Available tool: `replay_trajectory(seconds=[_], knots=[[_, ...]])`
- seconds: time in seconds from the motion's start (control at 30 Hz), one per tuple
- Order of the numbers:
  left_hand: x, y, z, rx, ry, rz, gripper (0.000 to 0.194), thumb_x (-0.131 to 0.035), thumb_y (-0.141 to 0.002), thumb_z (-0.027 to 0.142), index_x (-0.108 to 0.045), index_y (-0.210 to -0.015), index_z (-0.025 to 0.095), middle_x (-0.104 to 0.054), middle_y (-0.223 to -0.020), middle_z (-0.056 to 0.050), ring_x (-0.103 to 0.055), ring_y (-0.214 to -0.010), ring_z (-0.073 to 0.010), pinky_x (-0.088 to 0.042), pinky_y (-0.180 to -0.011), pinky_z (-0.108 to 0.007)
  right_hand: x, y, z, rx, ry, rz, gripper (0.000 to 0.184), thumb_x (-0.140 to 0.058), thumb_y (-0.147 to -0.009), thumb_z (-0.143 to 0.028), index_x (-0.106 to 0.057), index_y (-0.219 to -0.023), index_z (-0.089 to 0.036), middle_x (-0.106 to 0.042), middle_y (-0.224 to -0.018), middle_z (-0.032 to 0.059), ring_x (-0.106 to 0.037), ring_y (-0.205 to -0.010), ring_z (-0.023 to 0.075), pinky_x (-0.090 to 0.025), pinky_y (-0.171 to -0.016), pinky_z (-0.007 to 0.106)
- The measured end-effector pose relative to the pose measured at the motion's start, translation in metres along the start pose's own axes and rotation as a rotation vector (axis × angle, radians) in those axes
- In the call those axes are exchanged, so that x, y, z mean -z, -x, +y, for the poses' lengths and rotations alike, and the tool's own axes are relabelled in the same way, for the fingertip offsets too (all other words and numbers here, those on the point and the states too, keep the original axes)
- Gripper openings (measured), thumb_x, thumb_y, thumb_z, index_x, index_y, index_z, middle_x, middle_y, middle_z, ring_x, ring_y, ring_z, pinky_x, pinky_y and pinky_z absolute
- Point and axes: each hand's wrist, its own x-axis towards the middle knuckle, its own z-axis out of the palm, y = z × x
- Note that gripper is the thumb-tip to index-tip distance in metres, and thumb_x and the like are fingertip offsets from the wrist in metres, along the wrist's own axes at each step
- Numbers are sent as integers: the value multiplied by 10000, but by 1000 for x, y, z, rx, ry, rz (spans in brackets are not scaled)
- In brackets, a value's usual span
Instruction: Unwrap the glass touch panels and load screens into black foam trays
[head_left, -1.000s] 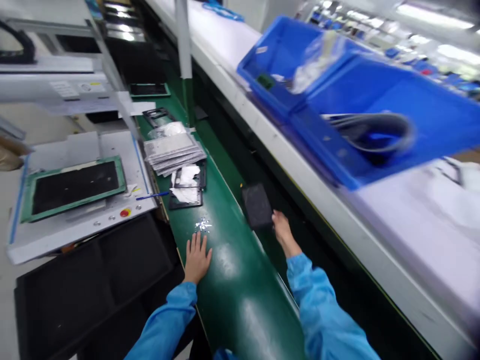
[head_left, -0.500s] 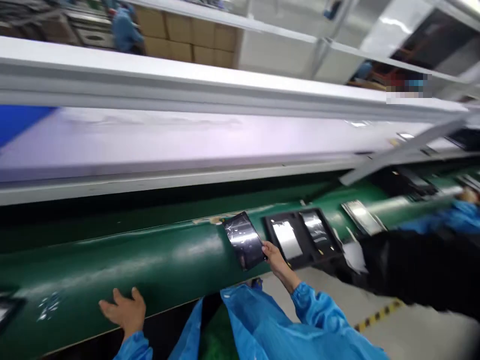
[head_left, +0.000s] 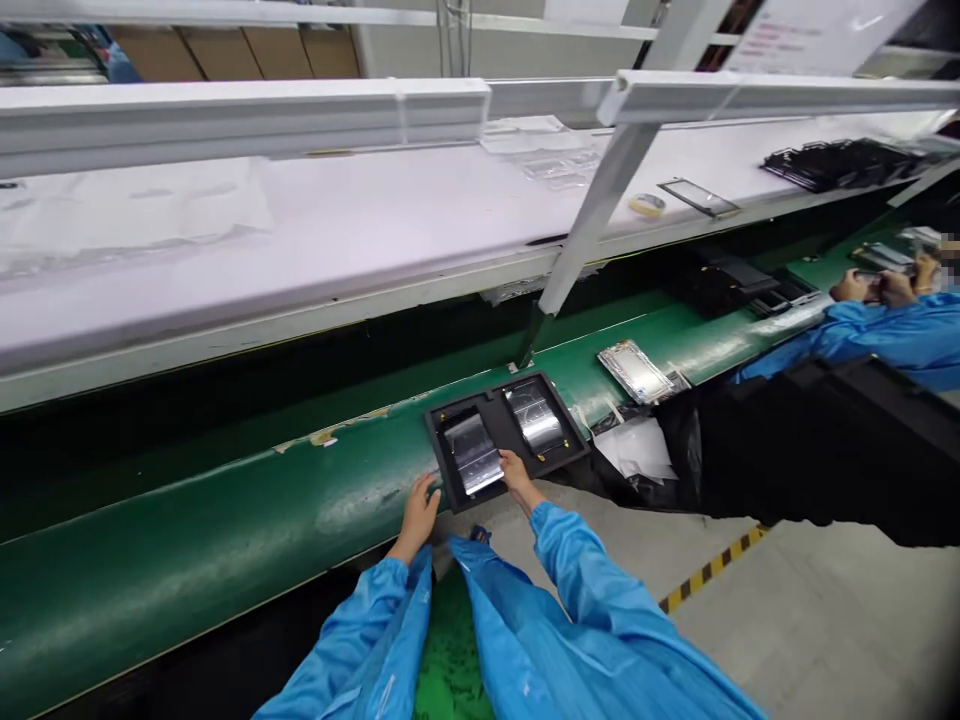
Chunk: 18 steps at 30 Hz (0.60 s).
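Pinching the lower right edge of a glossy dark panel (head_left: 471, 455), the right hand (head_left: 519, 478) is near the centre of the frame, with its fingertips closed on this edge. The panel lies in or just over the left compartment of a black tray (head_left: 505, 432); whether it rests fully on the bottom, I cannot tell. In the right compartment of the same tray lies a second panel (head_left: 534, 415), also shiny. The left hand (head_left: 420, 515) is just beside the lower left side of the tray; its fingers are extended and hold nothing, but I cannot tell if they touch the rim. The tray is on a green bench (head_left: 337, 490), which runs from the lower left of the frame toward the right. To the right of the tray are white sheets (head_left: 636, 447) and, a little higher, a silver device (head_left: 636, 372). Across the upper half runs a white shelf (head_left: 390, 220), with a roll of tape (head_left: 646, 205) toward the upper right. At the right edge, another person's hands (head_left: 896, 288) are visible.
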Motion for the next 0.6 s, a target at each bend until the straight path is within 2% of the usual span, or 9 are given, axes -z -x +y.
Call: replay_trajectory(seconds=[0.13, 0.27, 0.4, 0.47, 0.53, 0.6], knots=[[-37, -24, 26, 19, -43, -30, 354, -475, -911, 191, -642, -1220, 150, -583, -1409, -182, -544, -1331, -279, -501, -1055, -456, -1, -8, 5, 21, 172, -22, 400, -506, -844, -183, -666, -1205, -116, -690, -1152, 134, -603, -1109, 240, -436, -1027, 350], [-61, -49, 43, 79, -93, -106, 429, -522, -881, 145, -582, -1303, 98, -593, -1391, -216, -549, -1321, -296, -440, -1107, -476, 4, -5, 9, 54, 351, -29, 463, -522, -831, -96, -655, -1274, -93, -542, -1442, 182, -465, -1341, 301, -321, -1154, 361], [-76, -60, 56, 160, -72, -123, 525, -557, -848, 123, -522, -1369, 63, -538, -1440, -255, -511, -1357, -314, -380, -1150, -482, 6, 3, 4, 131, 527, -124, 539, -508, -818, -87, -590, -1349, -39, -492, -1492, 225, -440, -1400, 308, -323, -1174, 360], [-81, -58, 62, 204, -18, -83, 549, -596, -818, 128, -536, -1359, 52, -534, -1435, -269, -519, -1345, -324, -377, -1153, -472, 5, 4, 3, 195, 640, -203, 562, -472, -822, -105, -551, -1370, -5, -495, -1476, 263, -436, -1416, 322, -323, -1184, 417], [-85, -60, 69, 242, 55, -31, 565, -668, -758, 140, -591, -1313, 77, -550, -1425, -252, -525, -1336, -333, -376, -1157, -460, 4, -4, 3, 253, 753, -262, 570, -426, -833, -149, -534, -1369, 10, -517, -1446, 279, -441, -1418, 335, -333, -1179, 474], [-81, -68, 75, 273, 133, 16, 573, -729, -688, 139, -646, -1255, 119, -550, -1443, -216, -517, -1344, -343, -372, -1163, -454, 0, -22, 5, 272, 835, -273, 581, -391, -836, -212, -538, -1347, 20, -526, -1435, 283, -465, -1404, 336, -365, -1164, 477]])
